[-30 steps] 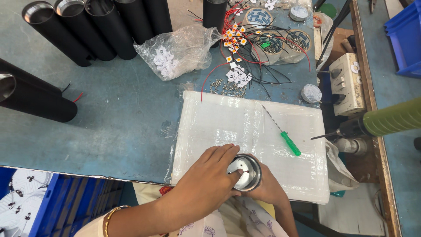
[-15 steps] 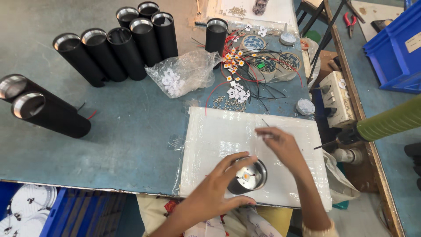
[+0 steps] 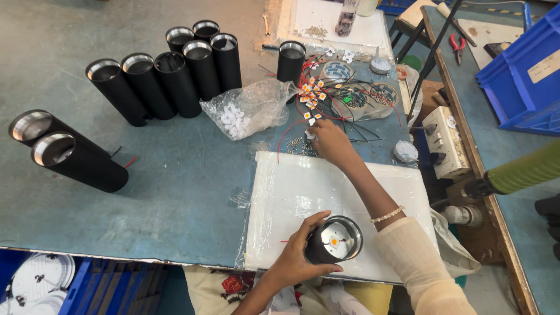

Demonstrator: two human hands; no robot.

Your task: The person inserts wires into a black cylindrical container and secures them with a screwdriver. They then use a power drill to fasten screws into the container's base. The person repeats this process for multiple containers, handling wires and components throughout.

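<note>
Black tube [image 3: 333, 240], short, sits in your left hand [image 3: 296, 261] on the near edge of the white mat [image 3: 303, 192]; grip closed around its side, thumb on one side and fingers curled round the other, open end facing up. Inside, a small orange-centred chip shows on the bright metal base. Your right hand [image 3: 328, 142] is stretched out past the far edge of the mat, fingertips pinched down on a small white piece at the screws [image 3: 297, 146] scattered on the counter [image 3: 175, 192]; what exactly is pinched I cannot tell. Just beyond that hand lies a tangle of red and black wires [image 3: 344, 108] with small white and orange chips. A clear plastic bag [image 3: 248, 108] of white parts lies to the left of the wires. Six tall black tubes [image 3: 169, 81] stand in a cluster further left; one more stands alone beside the wires. Two long black tubes [image 3: 70, 154] lie on their sides at the left edge. A green-handled tool [image 3: 519, 172] enters from the right, well apart from both hands.
</note>
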